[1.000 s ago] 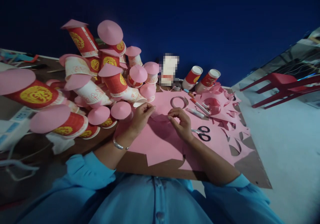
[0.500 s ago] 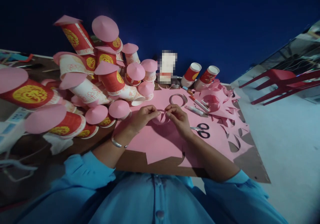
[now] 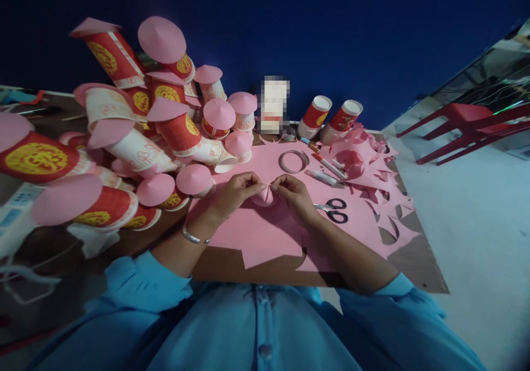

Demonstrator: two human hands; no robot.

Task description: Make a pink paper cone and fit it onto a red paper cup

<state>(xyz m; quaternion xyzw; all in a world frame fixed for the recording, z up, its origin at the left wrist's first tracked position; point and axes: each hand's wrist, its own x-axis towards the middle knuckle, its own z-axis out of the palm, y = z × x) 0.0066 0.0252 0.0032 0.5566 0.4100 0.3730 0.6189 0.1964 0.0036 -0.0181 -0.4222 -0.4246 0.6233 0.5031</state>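
Note:
My left hand (image 3: 242, 192) and my right hand (image 3: 293, 194) pinch the edges of a small pink paper disc (image 3: 262, 198) from either side of a slit in it. The fingertips nearly meet at the top of the slit. Beneath lies a large pink paper sheet (image 3: 244, 233). Just beyond my hands is a roll of tape (image 3: 293, 162), lying flat. Scissors (image 3: 331, 210) with black handles rest to the right of my right hand, beside a clear glue tube or pen (image 3: 320, 177) and an orange-and-white marker (image 3: 327, 164).
Several paper cups with pink cone tops (image 3: 178, 125) crowd the table's left side. Two stacks of red cups (image 3: 314, 118) stand at the back, near pink paper scraps (image 3: 368, 155). A red stool (image 3: 464, 122) is on the floor at right.
The two edges of the slit in the paper disc are closer together, and my fingertips have drawn nearer each other. The view has shifted slightly.

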